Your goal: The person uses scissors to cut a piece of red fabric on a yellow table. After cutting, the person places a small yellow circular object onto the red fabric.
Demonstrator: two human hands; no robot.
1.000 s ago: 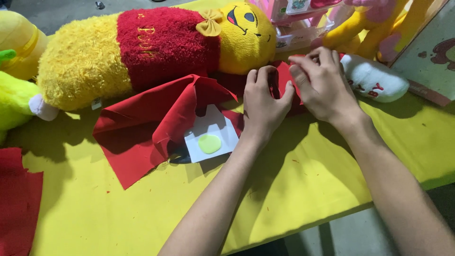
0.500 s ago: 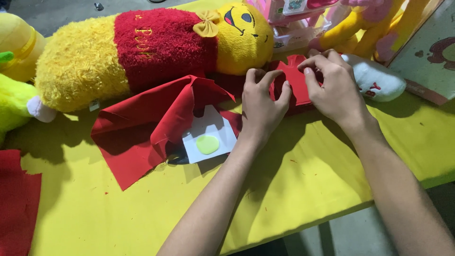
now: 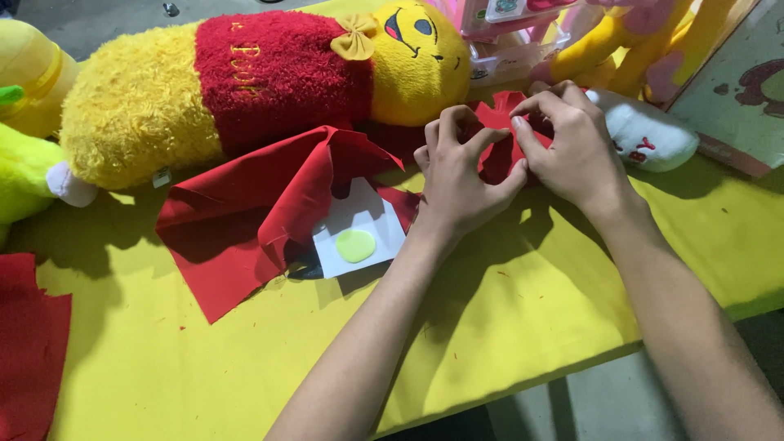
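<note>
My left hand (image 3: 457,175) and my right hand (image 3: 572,147) meet over a small piece of red felt (image 3: 500,122) and pinch it between fingertips at the far middle of the yellow table cover (image 3: 245,367). A larger crumpled red fabric sheet (image 3: 253,212) lies to the left of my left hand. Partly under it sits a white card with a pale green round spot (image 3: 357,237). Behind lies a long yellow plush toy with a red shirt and a yellow bow (image 3: 261,82).
Another red cloth (image 3: 28,343) lies at the left edge. Yellow-green plush toys (image 3: 24,163) sit at far left. A white plush foot (image 3: 645,131), pink clear packaging (image 3: 523,24) and a yellow plush (image 3: 629,41) crowd the back right. The table edge runs along the lower right.
Both hands have drawn closer together over the small red felt piece, the fingers curling and pinching it more tightly. The view has shifted slightly.
</note>
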